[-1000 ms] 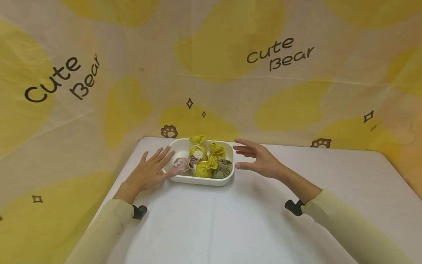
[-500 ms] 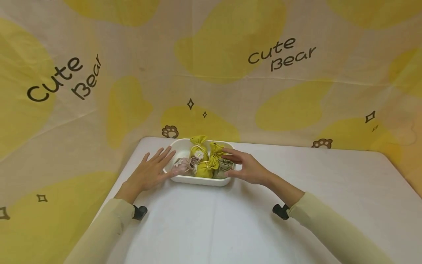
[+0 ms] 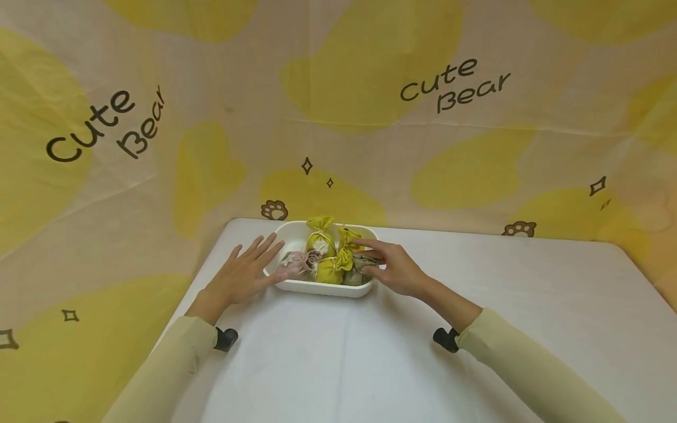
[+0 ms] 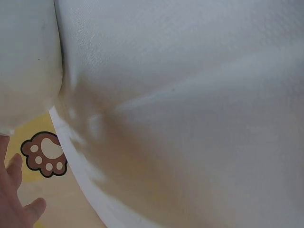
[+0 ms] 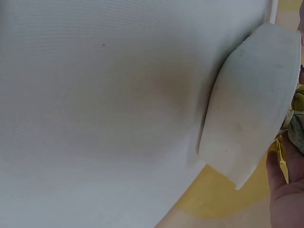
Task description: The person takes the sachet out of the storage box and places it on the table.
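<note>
Head view: looks forward and down from above, well back; left hand [image 3: 238,276], right hand [image 3: 400,270], counter [image 3: 391,364] and printed backdrop [image 3: 349,88] all fit in.
Left wrist view: close to the counter, turned sideways; the wall of the white tray [image 4: 31,52] fills the upper left corner, left fingers [image 4: 35,209] the lower left.
Right wrist view: also close and turned; tray wall at right, right fingers [image 5: 274,170] at lower right.
Head and left wrist: share the brown paw print [image 3: 274,210].
Head and right wrist: share the grey-green bag [image 3: 353,278], cropped by the latter's edge.
All three: tray, counter, backdrop.
</note>
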Demonstrator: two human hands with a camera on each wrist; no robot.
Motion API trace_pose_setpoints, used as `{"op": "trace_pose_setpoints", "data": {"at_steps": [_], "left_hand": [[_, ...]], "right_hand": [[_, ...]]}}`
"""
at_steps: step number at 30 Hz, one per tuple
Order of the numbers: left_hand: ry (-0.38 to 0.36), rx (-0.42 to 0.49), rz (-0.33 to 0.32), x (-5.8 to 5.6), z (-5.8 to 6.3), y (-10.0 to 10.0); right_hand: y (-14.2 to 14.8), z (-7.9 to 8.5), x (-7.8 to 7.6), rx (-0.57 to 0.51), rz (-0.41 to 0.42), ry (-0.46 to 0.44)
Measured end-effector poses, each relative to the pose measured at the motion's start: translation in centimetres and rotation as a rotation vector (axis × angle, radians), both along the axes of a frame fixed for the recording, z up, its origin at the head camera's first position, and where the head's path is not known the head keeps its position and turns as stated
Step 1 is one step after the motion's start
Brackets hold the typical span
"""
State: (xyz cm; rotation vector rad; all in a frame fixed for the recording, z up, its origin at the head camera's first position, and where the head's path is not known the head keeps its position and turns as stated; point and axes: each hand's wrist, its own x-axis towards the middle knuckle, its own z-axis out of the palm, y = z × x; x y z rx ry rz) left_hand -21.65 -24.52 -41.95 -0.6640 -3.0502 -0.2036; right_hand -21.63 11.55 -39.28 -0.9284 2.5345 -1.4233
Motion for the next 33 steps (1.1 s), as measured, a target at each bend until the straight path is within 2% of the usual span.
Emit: {"op": "trace_pose_setpoints", "data": {"at_steps": [13, 18, 28, 33], "left_hand": [[-0.005, -0.008, 0.004, 0.1, 0.4, 0.1], [-0.006, -0.013, 0.006, 0.2, 0.4, 0.0], [-0.016, -0.011, 0.014, 0.5, 0.5, 0.0], [-0.018, -0.006, 0.010, 0.6, 0.5, 0.0]], "right_hand": [[-0.3, 0.7, 0.3, 0.017, -0.047, 0.067], [-0.5, 1.0, 0.4, 0.004, -0.036, 0.092], [-0.2, 3.0, 0.3, -0.016, -0.046, 0.137], [0.0, 3.9, 0.4, -0.009, -0.020, 0.161]]}}
